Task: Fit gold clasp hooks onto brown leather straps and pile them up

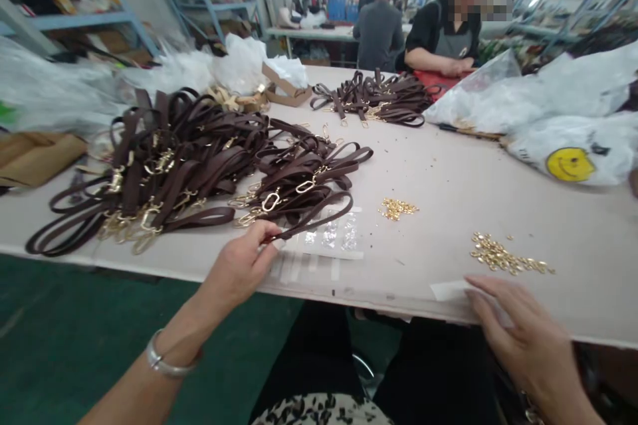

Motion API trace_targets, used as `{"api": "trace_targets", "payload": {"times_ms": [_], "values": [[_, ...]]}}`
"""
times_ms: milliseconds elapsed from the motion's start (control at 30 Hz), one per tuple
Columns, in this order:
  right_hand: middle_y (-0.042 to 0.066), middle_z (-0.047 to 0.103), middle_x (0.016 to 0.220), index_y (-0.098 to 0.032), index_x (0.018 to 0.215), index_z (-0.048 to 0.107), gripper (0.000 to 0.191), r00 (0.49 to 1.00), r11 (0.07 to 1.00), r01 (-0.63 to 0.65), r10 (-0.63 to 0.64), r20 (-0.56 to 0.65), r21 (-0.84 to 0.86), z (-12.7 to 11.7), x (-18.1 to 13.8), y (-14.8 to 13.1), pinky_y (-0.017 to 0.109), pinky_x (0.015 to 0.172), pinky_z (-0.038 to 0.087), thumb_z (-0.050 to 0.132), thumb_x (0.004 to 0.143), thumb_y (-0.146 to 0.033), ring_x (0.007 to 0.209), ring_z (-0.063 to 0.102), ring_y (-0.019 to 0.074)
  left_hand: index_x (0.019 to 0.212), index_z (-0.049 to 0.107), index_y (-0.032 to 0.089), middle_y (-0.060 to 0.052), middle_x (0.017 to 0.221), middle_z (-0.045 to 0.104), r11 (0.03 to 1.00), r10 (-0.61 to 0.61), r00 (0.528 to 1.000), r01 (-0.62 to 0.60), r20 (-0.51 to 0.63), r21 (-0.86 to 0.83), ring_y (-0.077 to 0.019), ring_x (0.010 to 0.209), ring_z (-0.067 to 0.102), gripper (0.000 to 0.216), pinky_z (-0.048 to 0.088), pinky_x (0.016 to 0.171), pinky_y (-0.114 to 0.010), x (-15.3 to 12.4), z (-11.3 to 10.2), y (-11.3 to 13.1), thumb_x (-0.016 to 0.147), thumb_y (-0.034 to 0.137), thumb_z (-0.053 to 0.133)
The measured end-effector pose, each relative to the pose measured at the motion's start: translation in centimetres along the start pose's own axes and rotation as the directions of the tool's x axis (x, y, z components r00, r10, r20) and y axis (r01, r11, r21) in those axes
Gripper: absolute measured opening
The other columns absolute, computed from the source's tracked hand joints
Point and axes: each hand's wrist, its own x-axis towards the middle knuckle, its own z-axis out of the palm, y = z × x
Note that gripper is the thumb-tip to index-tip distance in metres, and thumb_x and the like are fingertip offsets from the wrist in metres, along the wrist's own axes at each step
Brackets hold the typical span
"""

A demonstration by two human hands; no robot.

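Observation:
My left hand (238, 265) is at the table's front edge, its thumb and fingers pinched on the end of a dark brown leather strap (323, 218). That strap's loop reaches right, beside a pile of like straps (194, 139) with gold clasps. My right hand (523, 329) is at the front edge on the right, with thumb and forefinger closed on a white paper strip (447, 290). Just beyond it lies a scatter of small gold metal pieces (503, 256). A smaller heap of gold bits (397, 208) lies between my hands, farther back.
Clear plastic packets (329, 236) lie right of my left hand. More brown straps (383, 96) are piled at the far side, near a co-worker (443, 40). White plastic bags (573, 126) stand at the right. A cardboard box (37, 156) is at the left.

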Motion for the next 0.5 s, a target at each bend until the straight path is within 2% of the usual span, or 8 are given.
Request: {"api": "trace_targets", "payload": {"times_ms": [33, 100, 200, 300, 367, 433, 500], "values": [[0.004, 0.071, 0.107, -0.026, 0.113, 0.067, 0.023, 0.996, 0.997, 0.079, -0.08, 0.048, 0.018, 1.6, 1.8, -1.0, 0.04, 0.096, 0.049, 0.059, 0.092, -0.031, 0.1, 0.065, 0.0238, 0.107, 0.059, 0.02, -0.004, 0.091, 0.071, 0.985, -0.071, 0.997, 0.071, 0.007, -0.158, -0.0226, 0.084, 0.067, 0.022, 0.05, 0.079, -0.034, -0.5, 0.2, 0.6, 0.091, 0.034, 0.054], [0.005, 0.072, 0.108, -0.024, 0.114, 0.065, 0.022, 0.976, 0.984, 0.177, -0.179, 0.121, 0.022, 4.4, 5.0, -2.7, 0.04, 0.095, 0.049, 0.053, 0.096, -0.027, 0.1, 0.064, 0.0228, 0.108, 0.06, 0.019, -0.003, 0.09, 0.07, 0.865, -0.198, 0.979, 0.202, 0.058, -0.46, -0.0194, 0.08, 0.068, 0.025, 0.052, 0.076, -0.03, -1.5, 0.9, 1.9, 0.089, 0.037, 0.06], [0.007, 0.072, 0.107, -0.021, 0.112, 0.067, 0.024, 0.972, 0.988, 0.155, -0.151, 0.182, -0.009, 7.7, 8.7, -4.1, 0.043, 0.094, 0.048, 0.048, 0.098, -0.026, 0.101, 0.061, 0.025, 0.103, 0.066, 0.018, -0.003, 0.092, 0.07, 0.614, -0.336, 0.93, 0.337, 0.151, -0.714, -0.0153, 0.077, 0.066, 0.027, 0.053, 0.075, -0.026, -2.7, 2.0, 3.7, 0.084, 0.035, 0.069], [0.013, 0.069, 0.112, -0.017, 0.111, 0.069, 0.027, 0.983, 0.998, 0.045, -0.035, 0.178, -0.051, 9.8, 11.8, -4.7, 0.047, 0.099, 0.043, 0.048, 0.097, -0.028, 0.106, 0.058, 0.0287, 0.101, 0.071, 0.018, -0.003, 0.094, 0.072, 0.449, -0.4, 0.889, 0.404, 0.225, -0.797, -0.0143, 0.076, 0.065, 0.029, 0.054, 0.076, -0.026, -3.5, 3.1, 4.9, 0.078, 0.036, 0.076], [0.016, 0.067, 0.113, -0.015, 0.109, 0.07, 0.026, 0.988, 0.997, 0.008, 0.004, 0.155, -0.082, 10.8, 13.3, -5.0, 0.048, 0.1, 0.041, 0.051, 0.096, -0.028, 0.106, 0.057, 0.0301, 0.102, 0.074, 0.02, -0.004, 0.094, 0.073, 0.406, -0.417, 0.872, 0.429, 0.254, -0.807, -0.0165, 0.079, 0.067, 0.035, 0.055, 0.077, -0.027, -4.2, 3.9, 5.1, 0.073, 0.039, 0.08], [0.015, 0.068, 0.107, -0.017, 0.104, 0.072, 0.021, 0.991, 0.993, 0.0, 0.016, 0.135, -0.119, 11.5, 14.4, -5.4, 0.046, 0.095, 0.043, 0.056, 0.094, -0.025, 0.101, 0.058, 0.029, 0.101, 0.076, 0.022, -0.003, 0.09, 0.075, 0.389, -0.458, 0.855, 0.44, 0.245, -0.809, -0.0211, 0.081, 0.068, 0.043, 0.058, 0.078, -0.032, -4.9, 5.1, 4.1, 0.066, 0.047, 0.084], [0.011, 0.069, 0.095, -0.02, 0.091, 0.074, 0.014, 0.992, 0.989, -0.003, 0.021, 0.123, -0.15, 12.2, 15.1, -5.8, 0.042, 0.087, 0.046, 0.061, 0.09, -0.021, 0.091, 0.06, 0.0264, 0.098, 0.077, 0.029, 0.0, 0.085, 0.077, 0.357, -0.494, 0.836, 0.445, 0.239, -0.821, -0.0267, 0.081, 0.07, 0.05, 0.06, 0.077, -0.039, -5.3, 7.0, 1.8, 0.058, 0.058, 0.085]]}}
